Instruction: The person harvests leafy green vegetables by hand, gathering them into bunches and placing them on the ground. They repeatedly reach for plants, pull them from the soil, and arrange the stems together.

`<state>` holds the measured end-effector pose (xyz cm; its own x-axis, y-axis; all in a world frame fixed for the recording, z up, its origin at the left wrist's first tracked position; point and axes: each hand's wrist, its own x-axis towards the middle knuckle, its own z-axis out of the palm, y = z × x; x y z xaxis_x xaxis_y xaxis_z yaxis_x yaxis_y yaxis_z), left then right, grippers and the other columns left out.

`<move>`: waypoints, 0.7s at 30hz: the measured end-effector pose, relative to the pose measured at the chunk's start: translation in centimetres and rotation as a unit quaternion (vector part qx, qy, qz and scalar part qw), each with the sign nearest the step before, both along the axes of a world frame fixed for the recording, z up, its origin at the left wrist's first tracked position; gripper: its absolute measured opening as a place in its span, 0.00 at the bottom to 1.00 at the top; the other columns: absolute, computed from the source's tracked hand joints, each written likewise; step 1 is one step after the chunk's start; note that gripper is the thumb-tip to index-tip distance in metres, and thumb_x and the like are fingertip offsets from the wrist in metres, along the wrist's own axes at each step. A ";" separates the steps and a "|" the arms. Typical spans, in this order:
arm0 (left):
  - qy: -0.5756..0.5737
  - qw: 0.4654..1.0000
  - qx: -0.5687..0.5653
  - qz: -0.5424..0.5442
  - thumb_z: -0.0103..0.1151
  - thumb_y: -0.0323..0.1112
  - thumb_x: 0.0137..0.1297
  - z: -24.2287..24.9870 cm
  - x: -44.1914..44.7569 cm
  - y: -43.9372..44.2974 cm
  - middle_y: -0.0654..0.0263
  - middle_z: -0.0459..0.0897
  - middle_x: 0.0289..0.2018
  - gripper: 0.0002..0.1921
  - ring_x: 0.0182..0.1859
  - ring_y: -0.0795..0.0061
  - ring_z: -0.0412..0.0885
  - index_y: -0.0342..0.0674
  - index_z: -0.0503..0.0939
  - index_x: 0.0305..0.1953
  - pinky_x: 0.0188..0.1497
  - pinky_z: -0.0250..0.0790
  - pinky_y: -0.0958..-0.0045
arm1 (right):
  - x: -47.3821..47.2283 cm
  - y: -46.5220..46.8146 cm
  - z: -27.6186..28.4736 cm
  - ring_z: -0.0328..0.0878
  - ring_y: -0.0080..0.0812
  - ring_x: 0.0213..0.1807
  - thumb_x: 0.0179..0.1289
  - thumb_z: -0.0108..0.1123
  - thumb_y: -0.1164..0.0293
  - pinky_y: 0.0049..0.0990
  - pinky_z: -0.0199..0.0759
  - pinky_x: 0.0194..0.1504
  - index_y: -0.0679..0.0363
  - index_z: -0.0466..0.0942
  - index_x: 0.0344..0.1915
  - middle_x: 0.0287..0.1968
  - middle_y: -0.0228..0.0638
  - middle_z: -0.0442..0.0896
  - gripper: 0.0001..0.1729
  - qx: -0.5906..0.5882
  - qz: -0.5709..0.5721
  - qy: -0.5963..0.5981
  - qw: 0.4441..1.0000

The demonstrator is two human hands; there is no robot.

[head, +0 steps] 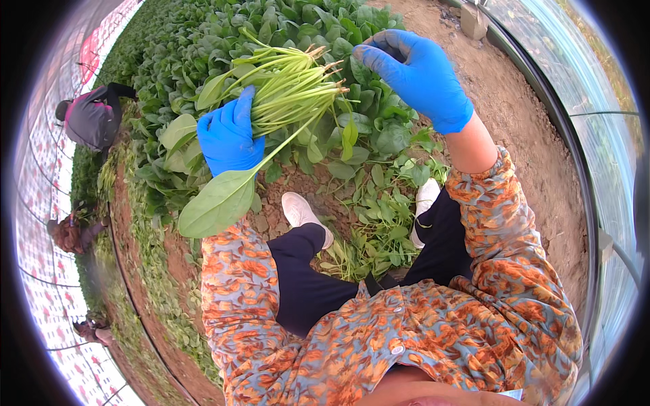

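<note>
My left hand [231, 134], in a blue glove, grips a bunch of spinach [297, 96] around its leaves and lower stems. The pale root ends point up and to the right, several of them bunched together. A single spinach leaf [221, 203] on a long stem hangs out of the bunch, across my left wrist. My right hand [416, 78], also gloved in blue and soiled at the fingers, hovers right of the root ends, apart from them. Its thumb and fingers curl towards each other; nothing shows between them, though the fingertips partly hide the space.
Dense spinach plants [213, 35] grow ahead. Loose leaves [386, 228] lie on the soil between my white shoes [304, 215]. Bare soil [528, 152] runs along the plastic sheeting [599, 101] at right. Other people [91, 116] are bent low at the left.
</note>
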<state>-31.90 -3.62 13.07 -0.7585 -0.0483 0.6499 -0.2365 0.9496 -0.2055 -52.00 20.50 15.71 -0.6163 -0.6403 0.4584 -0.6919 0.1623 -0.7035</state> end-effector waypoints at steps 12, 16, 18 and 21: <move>-0.023 0.998 -0.026 -0.053 0.71 0.31 0.42 -0.1 -0.9 1.5 0.69 0.79 0.47 0.41 0.49 0.65 0.77 0.52 0.71 0.65 0.57 0.62 0.61 | 0.3 -4.8 -4.9 0.79 0.27 0.30 0.59 0.64 0.62 0.28 0.74 0.37 0.63 0.85 0.38 0.28 0.41 0.84 0.15 -0.149 0.051 -0.118 0.980; -0.024 0.999 -0.011 -0.032 0.73 0.33 0.42 -0.2 -0.7 0.8 0.69 0.80 0.46 0.41 0.48 0.65 0.77 0.53 0.72 0.65 0.57 0.62 0.60 | -1.2 -3.0 -2.6 0.79 0.27 0.31 0.60 0.63 0.63 0.27 0.74 0.37 0.63 0.84 0.38 0.29 0.40 0.84 0.14 -0.187 -0.008 -0.126 0.974; -0.021 1.000 -0.001 -0.023 0.69 0.32 0.44 -0.3 -0.4 0.3 0.68 0.81 0.47 0.40 0.47 0.65 0.78 0.52 0.72 0.65 0.57 0.62 0.60 | -2.1 -0.8 -0.6 0.79 0.26 0.31 0.62 0.62 0.63 0.27 0.74 0.38 0.64 0.84 0.38 0.30 0.37 0.85 0.14 -0.154 -0.021 -0.138 0.978; 0.004 0.999 -0.021 -0.025 0.69 0.32 0.43 -0.5 -0.2 -0.2 0.68 0.81 0.46 0.40 0.46 0.64 0.78 0.52 0.72 0.64 0.55 0.63 0.60 | -2.4 1.7 0.2 0.77 0.22 0.31 0.63 0.62 0.64 0.26 0.73 0.37 0.64 0.84 0.39 0.30 0.34 0.85 0.14 0.111 0.060 -0.109 0.986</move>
<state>-32.10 -3.81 12.60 -0.7546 0.0164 0.6559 -0.1906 0.9511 -0.2431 -54.42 22.20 15.89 -0.5974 -0.7850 0.1641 -0.5527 0.2547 -0.7935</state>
